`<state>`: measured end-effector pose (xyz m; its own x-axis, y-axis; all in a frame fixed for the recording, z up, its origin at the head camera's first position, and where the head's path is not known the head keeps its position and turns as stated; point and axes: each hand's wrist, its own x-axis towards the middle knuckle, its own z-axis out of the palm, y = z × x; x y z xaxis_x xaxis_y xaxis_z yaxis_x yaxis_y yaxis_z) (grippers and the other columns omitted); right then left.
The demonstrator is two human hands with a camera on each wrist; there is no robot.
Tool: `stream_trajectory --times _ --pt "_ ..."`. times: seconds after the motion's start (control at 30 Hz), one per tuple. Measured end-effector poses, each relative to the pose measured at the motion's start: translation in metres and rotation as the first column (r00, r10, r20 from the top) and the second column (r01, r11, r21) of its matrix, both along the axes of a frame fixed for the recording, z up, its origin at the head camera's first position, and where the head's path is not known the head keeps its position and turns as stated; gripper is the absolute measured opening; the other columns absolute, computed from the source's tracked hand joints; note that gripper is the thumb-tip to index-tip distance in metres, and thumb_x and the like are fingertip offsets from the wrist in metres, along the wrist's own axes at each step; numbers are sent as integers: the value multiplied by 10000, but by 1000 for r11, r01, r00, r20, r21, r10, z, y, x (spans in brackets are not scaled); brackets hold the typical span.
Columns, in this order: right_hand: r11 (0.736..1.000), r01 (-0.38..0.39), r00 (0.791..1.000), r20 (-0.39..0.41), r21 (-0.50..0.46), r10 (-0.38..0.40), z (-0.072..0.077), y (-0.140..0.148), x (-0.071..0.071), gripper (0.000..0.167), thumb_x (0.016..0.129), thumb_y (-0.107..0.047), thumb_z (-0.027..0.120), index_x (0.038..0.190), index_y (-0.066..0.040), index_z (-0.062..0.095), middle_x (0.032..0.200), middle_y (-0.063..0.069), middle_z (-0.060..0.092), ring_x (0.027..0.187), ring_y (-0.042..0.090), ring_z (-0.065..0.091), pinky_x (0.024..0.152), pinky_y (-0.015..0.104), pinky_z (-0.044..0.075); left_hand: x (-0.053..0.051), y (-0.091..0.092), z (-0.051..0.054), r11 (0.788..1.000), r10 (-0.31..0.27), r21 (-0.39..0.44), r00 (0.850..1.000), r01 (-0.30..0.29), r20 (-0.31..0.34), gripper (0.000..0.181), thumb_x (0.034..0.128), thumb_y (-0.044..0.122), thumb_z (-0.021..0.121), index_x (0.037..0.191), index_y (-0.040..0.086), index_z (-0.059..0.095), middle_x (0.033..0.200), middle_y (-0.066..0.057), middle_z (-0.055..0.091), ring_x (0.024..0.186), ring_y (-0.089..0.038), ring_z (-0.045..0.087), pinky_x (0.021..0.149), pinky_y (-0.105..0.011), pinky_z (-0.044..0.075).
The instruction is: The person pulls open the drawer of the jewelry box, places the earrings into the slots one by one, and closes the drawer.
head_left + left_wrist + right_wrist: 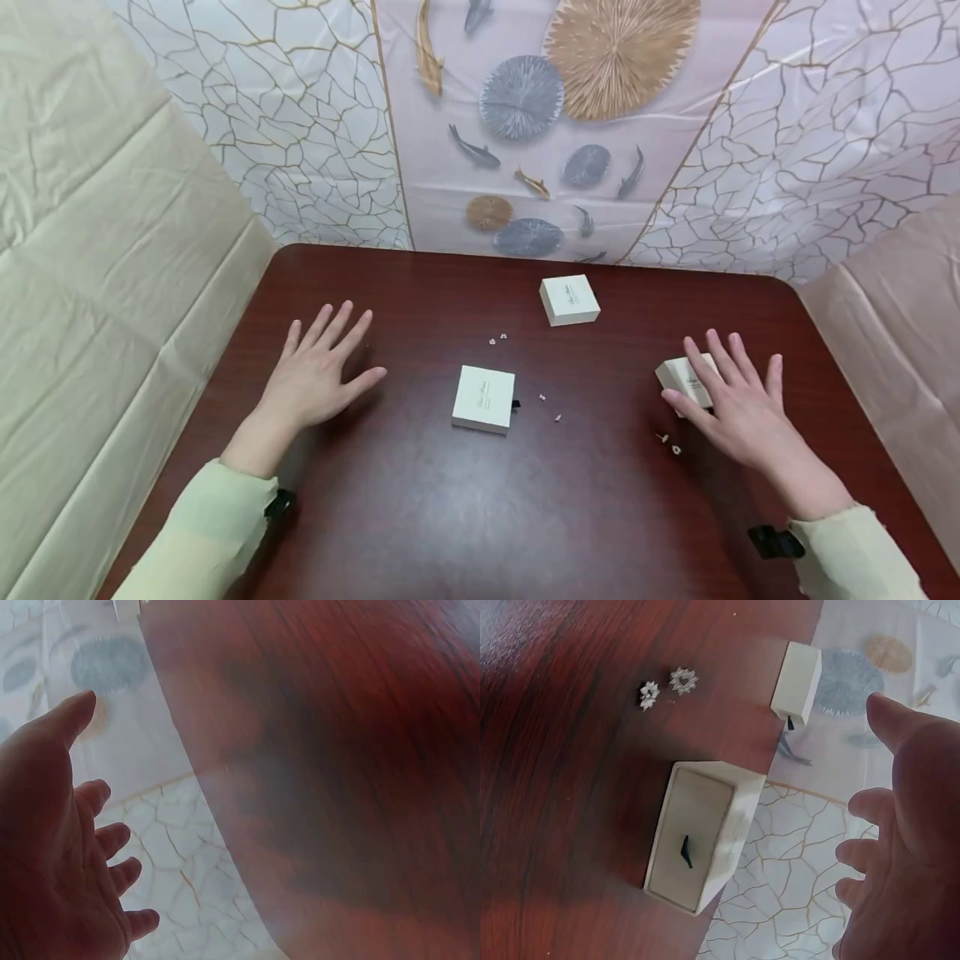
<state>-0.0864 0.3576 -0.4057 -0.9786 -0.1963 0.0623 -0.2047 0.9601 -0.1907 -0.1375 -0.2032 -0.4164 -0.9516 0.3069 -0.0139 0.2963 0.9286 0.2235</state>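
Observation:
My left hand point(307, 387) is held over the left side of the table with fingers spread, holding nothing; in the left wrist view the hand point(56, 832) shows its palm side. My right hand point(738, 408), fingers spread too, hovers over a white box point(684, 379) and partly covers it in the head view. That box point(694, 832) shows a black pull tab in the right wrist view, apart from the right hand point(915, 840). Two small flower-shaped pieces point(683, 680) lie beside it. At the middle sits another white box point(483, 400) with a black tab.
A third white box point(570, 300) stands toward the back of the dark red table point(450, 517). Small pieces point(492, 341) lie in a pair behind the middle box, and two more point(557, 418) to its right. Patterned cloth point(315, 125) hangs behind the table.

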Motion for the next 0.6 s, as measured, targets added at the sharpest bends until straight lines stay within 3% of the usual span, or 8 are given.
stream_trajectory --times 0.23,0.6 --pt "999 -34 999 -10 6 34 4 -8 7 870 1047 -531 627 1713 -127 241 1743 282 167 1639 457 -2 1200 757 -173 -2 29 1 994 -106 -29 994 105 -23 874 1019 651 581 1718 231 266 1794 -94 152 1653 -365 110 1293 -672 42" --pt "995 -95 995 -40 5 95 0 -28 19 853 1021 -506 678 1682 -96 329 1725 281 243 1630 474 83 1216 771 -108 2 70 1 964 -264 -56 963 261 -57 860 1010 659 597 1709 256 299 1783 -59 208 1648 -325 169 1308 -633 87"
